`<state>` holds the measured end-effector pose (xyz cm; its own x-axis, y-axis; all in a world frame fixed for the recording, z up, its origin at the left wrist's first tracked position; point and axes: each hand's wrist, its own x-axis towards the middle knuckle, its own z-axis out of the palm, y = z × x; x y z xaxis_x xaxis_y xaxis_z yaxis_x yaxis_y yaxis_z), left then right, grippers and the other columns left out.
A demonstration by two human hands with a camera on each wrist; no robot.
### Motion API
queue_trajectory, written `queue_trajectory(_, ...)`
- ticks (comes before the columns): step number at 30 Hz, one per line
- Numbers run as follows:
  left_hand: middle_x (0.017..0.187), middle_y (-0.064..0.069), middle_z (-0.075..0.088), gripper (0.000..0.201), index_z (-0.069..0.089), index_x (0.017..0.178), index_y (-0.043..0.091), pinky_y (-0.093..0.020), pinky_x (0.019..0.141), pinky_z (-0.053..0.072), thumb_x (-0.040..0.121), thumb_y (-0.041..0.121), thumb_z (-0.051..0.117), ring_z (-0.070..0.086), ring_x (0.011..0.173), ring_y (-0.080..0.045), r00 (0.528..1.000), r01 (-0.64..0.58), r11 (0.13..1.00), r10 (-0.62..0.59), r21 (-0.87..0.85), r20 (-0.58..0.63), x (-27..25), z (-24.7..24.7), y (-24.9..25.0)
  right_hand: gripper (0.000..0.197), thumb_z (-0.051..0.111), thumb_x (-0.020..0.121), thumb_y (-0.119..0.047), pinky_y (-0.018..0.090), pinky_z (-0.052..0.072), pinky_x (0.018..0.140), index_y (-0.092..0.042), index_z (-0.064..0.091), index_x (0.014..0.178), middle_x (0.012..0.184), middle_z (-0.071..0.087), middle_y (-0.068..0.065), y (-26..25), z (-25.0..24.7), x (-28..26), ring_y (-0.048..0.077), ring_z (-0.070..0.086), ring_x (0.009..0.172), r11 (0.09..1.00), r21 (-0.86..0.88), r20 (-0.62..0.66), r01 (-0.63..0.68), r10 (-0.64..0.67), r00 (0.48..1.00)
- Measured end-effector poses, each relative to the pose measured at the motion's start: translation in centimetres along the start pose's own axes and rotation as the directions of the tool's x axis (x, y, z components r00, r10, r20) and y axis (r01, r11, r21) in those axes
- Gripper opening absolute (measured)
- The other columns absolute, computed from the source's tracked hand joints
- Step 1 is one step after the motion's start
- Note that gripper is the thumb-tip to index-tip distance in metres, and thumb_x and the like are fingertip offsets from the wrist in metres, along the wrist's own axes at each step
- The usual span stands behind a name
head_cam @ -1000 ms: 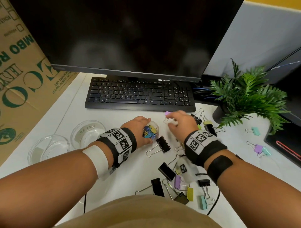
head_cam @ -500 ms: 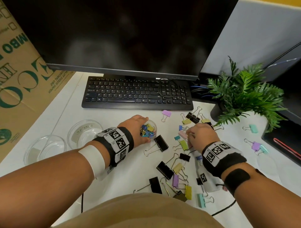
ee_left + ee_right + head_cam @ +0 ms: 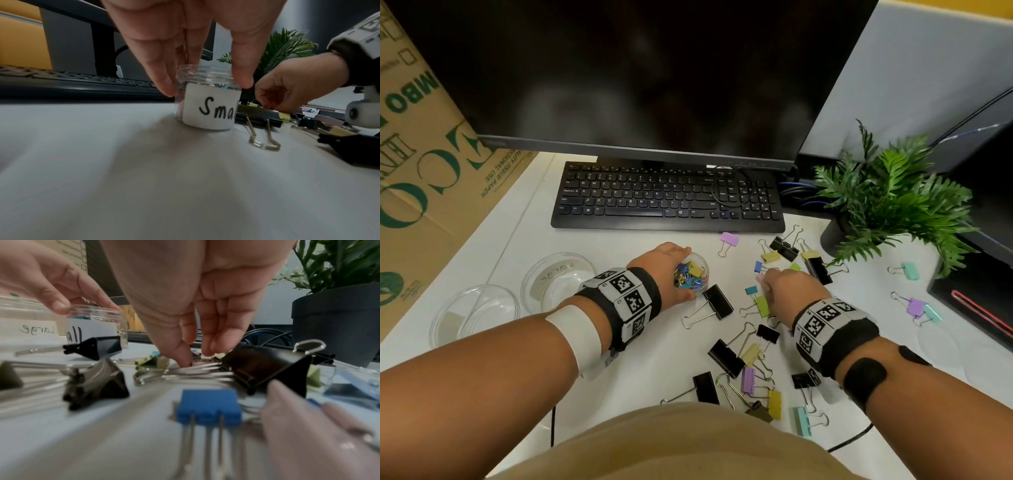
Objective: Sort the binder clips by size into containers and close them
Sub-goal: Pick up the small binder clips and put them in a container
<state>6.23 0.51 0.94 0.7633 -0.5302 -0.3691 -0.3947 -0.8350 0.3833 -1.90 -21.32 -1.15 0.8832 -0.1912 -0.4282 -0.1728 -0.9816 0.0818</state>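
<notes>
Found the pink clip (image 3: 759,278) flat on the table (image 3: 619,359), directly under the fingertips of the right grip (image 3: 796,291), at its far-left edge. Looked small enough for the smallest class. Could not make out which way its long axis ran: too little of it showing past the fingers.

Reached down with thumb and forefinger of the right grip and closed them on that clip, by the look of the right wrist view, without yet lifting it off the table.

Kept the small jar (image 3: 209,107) upright on the table in the left grip (image 3: 664,270), fingers on one side of the neck and thumb on the other, mouth uncovered, already part filled with small coloured clips. Saw no lid on it or in either grip.

Judged the coming move to turn on one relation: jar to the left of the right grip and near it, at about the same depth, so a short sideways carry and a drop through the open mouth. Noted the large black clip (image 3: 717,301) between the two, low enough to pass over.

Left a container marked "Large" (image 3: 558,277) and another clear container (image 3: 474,315) further left, beyond the left grip, both apparently holding no clips.
</notes>
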Motion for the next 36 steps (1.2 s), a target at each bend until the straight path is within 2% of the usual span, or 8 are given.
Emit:
queue_trajectory(5, 0.149, 0.005, 0.029, 0.082, 0.023, 0.147, 0.023, -0.029, 0.111, 0.032, 0.081, 0.045, 0.066, 0.035, 0.134, -0.013, 1.0, 0.001, 1.0, -0.001, -0.004, 0.009, -0.1, 0.1, -0.1, 0.026, 0.05, 0.09, -0.021, 0.032, 0.049, 0.078, -0.01, 0.051, 0.114, 0.097, 0.057, 0.007, 0.3, 0.0, 0.1, 0.024, 0.058, 0.094, 0.995, 0.006, 0.025, -0.096, 0.096, 0.995)
queue_trajectory(10, 0.15, 0.005, 0.029, 0.082, 0.023, 0.147, 0.023, -0.029, 0.11, 0.032, 0.081, 0.045, 0.066, 0.035, 0.134, -0.013, 1.0, 0.001, 1.0, -0.001, -0.009, 0.011, 0.0, 0.0, -0.1, 0.027, 0.05, 0.09, -0.018, 0.032, 0.051, 0.077, -0.01, 0.051, 0.115, 0.089, 0.058, 0.006, 0.3, 0.0, 0.2, 0.023, 0.058, 0.083, 0.994, -0.095, 0.056, -0.06, 0.066, 0.996)
queue_trajectory(14, 0.149, 0.006, 0.029, 0.082, 0.023, 0.147, 0.024, -0.029, 0.109, 0.032, 0.08, 0.046, 0.067, 0.036, 0.133, -0.013, 1.0, 0.002, 1.0, -0.002, -0.016, 0.011, 0.0, 0.0, -0.1, 0.024, 0.047, 0.091, -0.017, 0.03, 0.049, 0.066, -0.01, 0.049, 0.113, 0.08, 0.053, 0.003, -0.1, -0.5, 0.2, 0.022, 0.052, 0.073, 0.995, -0.064, 0.036, -0.07, 0.073, 0.997)
queue_trajectory(19, 0.149, 0.007, 0.029, 0.082, 0.024, 0.146, 0.024, -0.029, 0.109, 0.032, 0.08, 0.046, 0.067, 0.036, 0.133, -0.012, 1.0, 0.002, 1.0, -0.002, -0.026, 0.003, -0.1, 0.1, -0.2, 0.013, 0.056, 0.087, -0.027, 0.029, 0.049, 0.071, -0.018, 0.051, 0.096, 0.084, 0.057, 0.0, -0.5, -2.6, -0.1, 0.02, 0.056, 0.081, 0.97, 0.224, -0.055, -0.091, 0.106, 0.993)
queue_trajectory(21, 0.149, 0.006, 0.03, 0.082, 0.024, 0.146, 0.024, -0.028, 0.108, 0.032, 0.08, 0.045, 0.067, 0.036, 0.133, -0.012, 1.0, 0.0, 1.0, 0.0, -0.031, 0.002, -0.1, 0.1, -0.2, 0.014, 0.054, 0.088, -0.023, 0.03, 0.05, 0.076, -0.019, 0.057, 0.101, 0.094, 0.06, 0.001, -1.5, -2.7, 0.5, 0.019, 0.057, 0.087, 0.959, 0.28, -0.082, -0.033, 0.059, 0.995)
queue_trajectory(25, 0.148, 0.007, 0.031, 0.082, 0.025, 0.146, 0.024, -0.028, 0.107, 0.034, 0.079, 0.046, 0.068, 0.038, 0.131, -0.012, 1.0, 0.001, 1.0, -0.001, -0.029, 0.006, 0.0, 0.0, -0.2, 0.031, 0.047, 0.09, -0.016, 0.031, 0.05, 0.083, -0.019, 0.059, 0.118, 0.113, 0.059, 0.006, -2.9, -1.6, 2.0, 0.022, 0.058, 0.101, 0.989, 0.144, 0.037, 0.044, -0.05, 0.998)
queue_trajectory(30, 0.148, 0.007, 0.031, 0.084, 0.024, 0.146, 0.025, -0.028, 0.109, 0.033, 0.078, 0.047, 0.068, 0.037, 0.133, -0.012, 1.0, 0.001, 1.0, -0.001, -0.025, 0.008, 0.1, 0.1, -0.3, 0.028, 0.046, 0.092, -0.015, 0.031, 0.048, 0.084, -0.014, 0.057, 0.118, 0.115, 0.056, 0.009, -3.6, -1.6, 2.2, 0.025, 0.057, 0.103, 0.995, 0.007, 0.084, 0.103, -0.103, 0.991)
queue_trajectory(36, 0.148, 0.007, 0.031, 0.083, 0.025, 0.146, 0.025, -0.029, 0.109, 0.033, 0.078, 0.047, 0.067, 0.037, 0.132, -0.012, 1.0, 0.0, 1.0, 0.0, -0.031, 0.004, 0.1, 0.1, -0.3, 0.025, 0.052, 0.091, -0.015, 0.031, 0.047, 0.088, -0.013, 0.055, 0.116, 0.116, 0.053, 0.008, -3.9, -1.2, 2.0, 0.024, 0.055, 0.105, 0.988, 0.036, 0.074, 0.148, -0.151, 0.986)
